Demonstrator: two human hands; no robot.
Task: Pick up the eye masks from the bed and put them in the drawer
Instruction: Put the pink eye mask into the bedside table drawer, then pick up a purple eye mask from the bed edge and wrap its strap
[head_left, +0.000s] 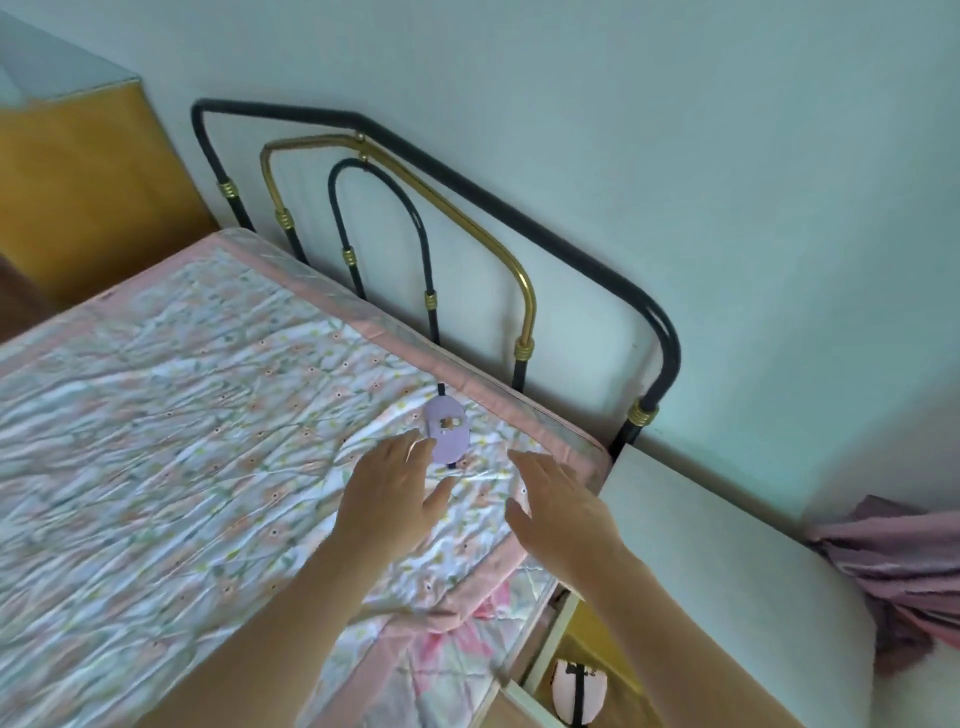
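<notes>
A lilac eye mask (448, 430) with a dark strap lies on the floral quilt of the bed (182, 415), near the headboard corner. My left hand (395, 493) is open just in front of it, fingertips almost at its near edge. My right hand (558, 506) is open to the right of the mask, over the bed's pink border, holding nothing. A pink eye mask (579, 693) with a black strap lies in the open drawer (545, 649) below the bed's right side.
A black and brass metal headboard (519, 270) stands against the pale wall. A white nightstand top (727, 571) sits right of the bed with pink cloth (904, 561) on it. A yellow wooden cabinet (88, 192) stands at the far left.
</notes>
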